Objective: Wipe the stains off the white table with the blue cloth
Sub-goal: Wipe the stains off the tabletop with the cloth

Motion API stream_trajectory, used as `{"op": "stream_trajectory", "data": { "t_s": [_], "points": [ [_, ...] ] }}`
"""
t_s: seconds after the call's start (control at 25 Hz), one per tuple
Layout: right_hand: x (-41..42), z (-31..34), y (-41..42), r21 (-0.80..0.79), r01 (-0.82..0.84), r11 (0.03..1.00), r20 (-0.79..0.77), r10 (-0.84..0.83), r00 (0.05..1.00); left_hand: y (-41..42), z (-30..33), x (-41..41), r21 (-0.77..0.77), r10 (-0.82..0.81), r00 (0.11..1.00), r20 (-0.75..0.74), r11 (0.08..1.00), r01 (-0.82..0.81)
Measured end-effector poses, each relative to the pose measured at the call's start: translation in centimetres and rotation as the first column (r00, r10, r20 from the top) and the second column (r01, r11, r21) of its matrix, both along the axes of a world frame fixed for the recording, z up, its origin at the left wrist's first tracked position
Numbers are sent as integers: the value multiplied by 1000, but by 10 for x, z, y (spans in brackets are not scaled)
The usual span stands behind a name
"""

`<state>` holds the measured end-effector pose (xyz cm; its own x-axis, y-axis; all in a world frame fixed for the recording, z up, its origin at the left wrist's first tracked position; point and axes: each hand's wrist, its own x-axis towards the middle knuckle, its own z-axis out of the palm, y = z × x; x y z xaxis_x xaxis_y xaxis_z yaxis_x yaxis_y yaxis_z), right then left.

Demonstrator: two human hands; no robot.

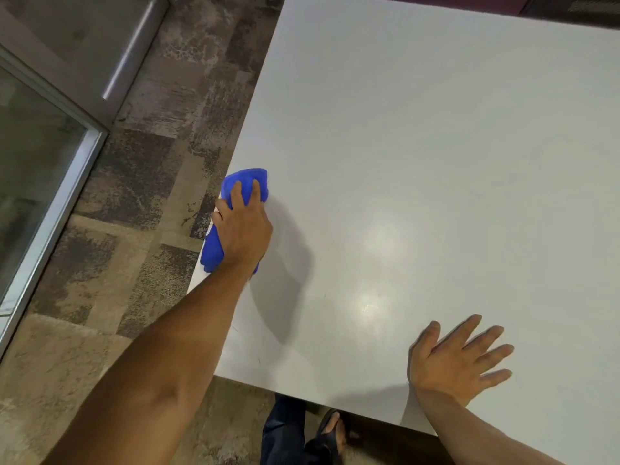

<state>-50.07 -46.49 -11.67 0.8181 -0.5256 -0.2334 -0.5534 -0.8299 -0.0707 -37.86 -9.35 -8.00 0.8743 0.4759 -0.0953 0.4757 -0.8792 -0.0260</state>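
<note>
- The white table (436,162) takes up most of the right and centre of the frame, seen from above at a slant, with its left edge running diagonally down toward the lower middle.
- The blue cloth (246,182) is bunched up right at that left edge, about mid-height and a bit left of centre. One end pokes out past the fingertips, the other sticks out by the wrist, slightly over the table edge.
- The left hand (243,226) is pressed down on top of the cloth, fingers curled over it and gripping it against the tabletop. Bare forearm comes in from the lower left corner.
- The right hand (456,360) is in the lower right, laid flat on the table near the front edge, fingers spread wide, holding nothing.
- Couple of bright light reflections on the tabletop between the two hands. A few faint dark marks near the lower left corner of the table, honestly too small to make out well.
- Patchy brown carpet (141,182) fills the left side, and a glass panel with a metal frame (60,182) is at the far left.
- A foot in a dark sandal (330,427) shows under the table's front edge at the bottom.
</note>
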Motion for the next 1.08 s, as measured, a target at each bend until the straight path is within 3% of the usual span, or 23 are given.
{"op": "stream_trajectory", "data": {
  "t_s": [0.12,0.28,0.44,0.64,0.8,0.92,1.0,1.08],
  "points": [
    [-1,1,0,8,-6,1000,16,5,1000,-53,2,-18,-30,-183,983,18,983,183],
    [1,0,0,-14,-4,1000,59,5,998,-157,-1,-87,-189,-461,880,113,860,474],
    [3,-11,-2,-30,22,999,121,-18,993,-191,-9,-176,-236,-567,824,-22,803,547],
    [-3,-26,-10,3,27,1000,270,-27,963,-136,-4,-225,-221,-322,939,-117,931,292],
    [0,-25,-9,3,33,999,341,-32,940,-71,6,-245,-143,-9,997,-71,990,-1],
    [0,-25,-8,24,26,999,307,-32,951,-4,11,-254,-73,211,971,-112,973,-220],
    [-1,-24,-10,50,-13,999,273,-1,962,43,17,-267,-43,432,894,-121,897,-439],
    [-1,-21,-10,70,-23,997,248,5,969,79,27,-291,-2,539,840,-66,842,-540]
  ]
}}
